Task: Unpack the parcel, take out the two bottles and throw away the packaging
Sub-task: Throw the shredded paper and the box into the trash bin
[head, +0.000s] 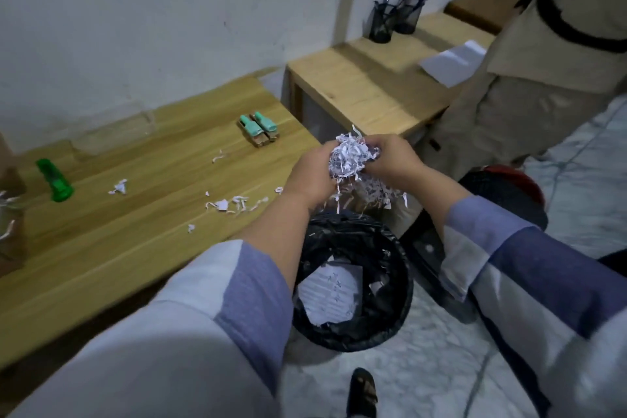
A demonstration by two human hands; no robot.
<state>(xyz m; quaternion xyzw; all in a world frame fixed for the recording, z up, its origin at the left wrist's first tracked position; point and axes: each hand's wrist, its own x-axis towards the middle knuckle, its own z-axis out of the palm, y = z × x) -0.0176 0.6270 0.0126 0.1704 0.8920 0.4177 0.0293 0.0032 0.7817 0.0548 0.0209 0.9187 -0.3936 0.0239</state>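
My left hand (310, 176) and my right hand (395, 158) together grip a wad of white shredded paper (349, 156), strands hanging down from it. They hold it above a round bin (400, 285) lined with a black bag; a white printed sheet (329, 292) and paper scraps lie inside. Two small bottles with teal caps (260, 129) lie side by side on the wooden table (101, 248), near its far right corner. Loose paper shreds (234, 204) are scattered on the table. At the far left edge, part of a brown cardboard box (10, 214) shows.
A green cutter (54, 181) lies on the table's left side. A second, paler table (369, 88) behind carries two black mesh pen holders (395, 19) and a white sheet (453, 61). Another person in beige (543, 71) stands at the right. The bin stands on a marble-patterned floor (424, 377).
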